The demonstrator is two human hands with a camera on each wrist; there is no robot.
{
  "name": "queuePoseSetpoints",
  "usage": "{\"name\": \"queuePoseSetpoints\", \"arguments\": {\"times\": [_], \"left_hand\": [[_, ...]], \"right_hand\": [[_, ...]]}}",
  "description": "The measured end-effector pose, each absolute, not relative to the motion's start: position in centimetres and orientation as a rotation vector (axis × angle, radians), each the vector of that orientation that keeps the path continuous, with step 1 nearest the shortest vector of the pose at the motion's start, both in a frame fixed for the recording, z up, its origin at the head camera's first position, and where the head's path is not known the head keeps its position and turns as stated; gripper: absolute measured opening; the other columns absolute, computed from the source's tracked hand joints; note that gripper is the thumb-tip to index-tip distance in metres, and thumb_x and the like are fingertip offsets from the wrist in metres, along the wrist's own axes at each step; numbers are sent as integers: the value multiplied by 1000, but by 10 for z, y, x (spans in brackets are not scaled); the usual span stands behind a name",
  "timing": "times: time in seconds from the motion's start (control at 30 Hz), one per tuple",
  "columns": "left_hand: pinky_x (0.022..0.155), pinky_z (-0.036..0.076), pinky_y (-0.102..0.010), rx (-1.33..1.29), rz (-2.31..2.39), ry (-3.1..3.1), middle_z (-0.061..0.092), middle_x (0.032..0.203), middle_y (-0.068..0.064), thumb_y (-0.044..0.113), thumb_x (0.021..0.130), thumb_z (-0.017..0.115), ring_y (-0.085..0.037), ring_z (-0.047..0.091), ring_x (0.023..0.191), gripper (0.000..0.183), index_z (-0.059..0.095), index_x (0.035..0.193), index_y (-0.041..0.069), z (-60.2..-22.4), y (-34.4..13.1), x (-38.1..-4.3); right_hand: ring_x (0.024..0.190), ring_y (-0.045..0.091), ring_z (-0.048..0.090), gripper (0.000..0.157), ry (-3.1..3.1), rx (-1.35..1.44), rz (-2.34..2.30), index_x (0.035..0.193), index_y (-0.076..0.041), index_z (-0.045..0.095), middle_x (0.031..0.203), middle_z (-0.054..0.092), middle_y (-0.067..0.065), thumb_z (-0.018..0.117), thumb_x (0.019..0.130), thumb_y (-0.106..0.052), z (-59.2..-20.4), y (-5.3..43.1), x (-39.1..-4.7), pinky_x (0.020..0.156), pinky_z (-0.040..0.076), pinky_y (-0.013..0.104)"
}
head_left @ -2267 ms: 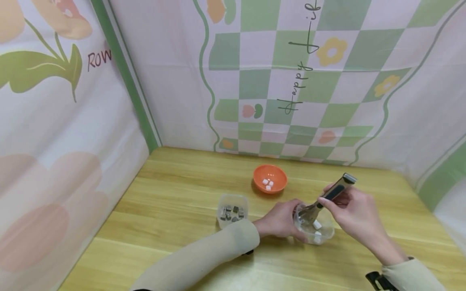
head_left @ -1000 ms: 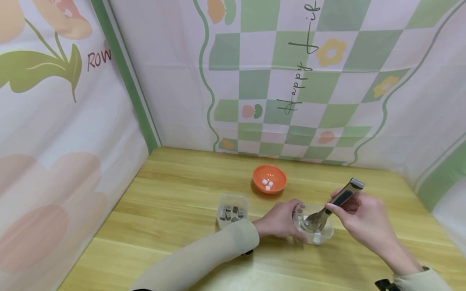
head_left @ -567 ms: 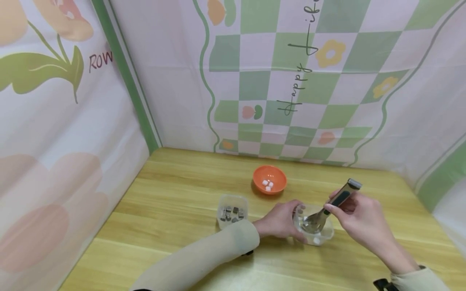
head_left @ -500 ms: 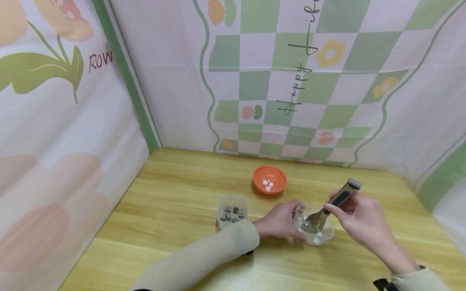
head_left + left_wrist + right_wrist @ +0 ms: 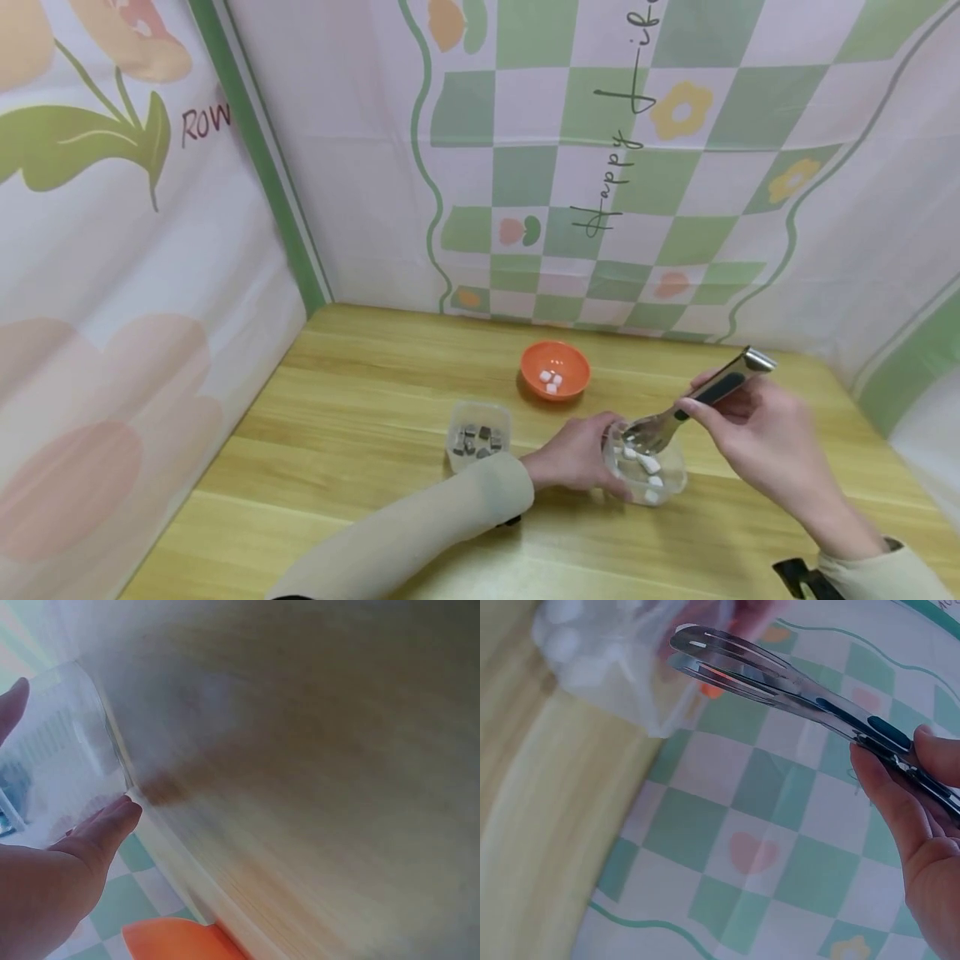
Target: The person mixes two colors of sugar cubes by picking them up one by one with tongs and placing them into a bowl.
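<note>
My right hand point(image 5: 772, 437) pinches a pair of metal tongs point(image 5: 720, 388) with dark grip pads between thumb and fingers. In the head view the tong tips slant down over the inside of a clear plastic container point(image 5: 677, 468). Several white cubes point(image 5: 649, 463) lie in that container, below and beside the tips. From the right wrist view, the two tong arms point(image 5: 780, 682) sit close together, and no cube shows between them. My left hand point(image 5: 573, 454) grips the container's left side, with thumb and fingers on opposite sides of it point(image 5: 97, 840).
Behind the hands stands an orange bowl point(image 5: 573, 367) with three white cubes in it. Left of my left hand, a second clear container point(image 5: 483, 410) holds several grey metallic cubes point(image 5: 470, 442), partly covered by my sleeve point(image 5: 480, 500). A patterned cloth wall borders the wooden table point(image 5: 375, 367).
The tongs have risen slightly from the container's bottom and lean flatter, the right hand shifting right. More white cubes show beneath them. The left hand keeps its grip on the container.
</note>
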State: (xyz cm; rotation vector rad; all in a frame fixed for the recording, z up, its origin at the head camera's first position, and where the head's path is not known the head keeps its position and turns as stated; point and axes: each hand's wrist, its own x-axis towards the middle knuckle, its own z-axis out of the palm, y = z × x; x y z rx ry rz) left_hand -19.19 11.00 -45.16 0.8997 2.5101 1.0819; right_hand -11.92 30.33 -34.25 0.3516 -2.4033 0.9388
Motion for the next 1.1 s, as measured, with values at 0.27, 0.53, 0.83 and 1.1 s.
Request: {"name": "queuePoseSetpoints", "arguments": {"times": [0.27, 0.53, 0.83, 1.1], "left_hand": [[86, 49, -13, 891, 1093, 2508, 68, 120, 12, 28, 63, 105, 2, 59, 101, 85, 61, 135, 20, -454, 109, -193], [86, 47, -11, 923, 1033, 2554, 67, 122, 12, 36, 64, 104, 3, 59, 101, 89, 60, 140, 18, -456, 108, -195], [87, 47, -11, 948, 1031, 2540, 67, 124, 12, 36, 66, 103, 3, 59, 103, 87, 61, 140, 16, -455, 108, -196], [87, 47, -10, 952, 1005, 2545, 66, 125, 14, 38, 67, 102, 3, 59, 106, 87, 61, 141, 18, -454, 109, -197]], "right_hand": [[72, -13, 64, 26, -2370, 332, 864, 102, -2, 74, 88, 76, 15, 88, 81, 4, -322, 297, -134, 64, 52, 6], [72, -13, 62, 23, -2357, 361, 865, 102, -1, 72, 88, 76, 14, 87, 85, -2, -312, 279, -163, 64, 51, 5], [75, -6, 65, 21, -2396, 392, 945, 104, 1, 72, 92, 77, 18, 85, 90, -7, -315, 262, -201, 67, 52, 7], [75, 22, 70, 17, -2439, 409, 975, 104, 2, 70, 89, 75, 17, 80, 93, -6, -320, 248, -226, 64, 52, 11]]}}
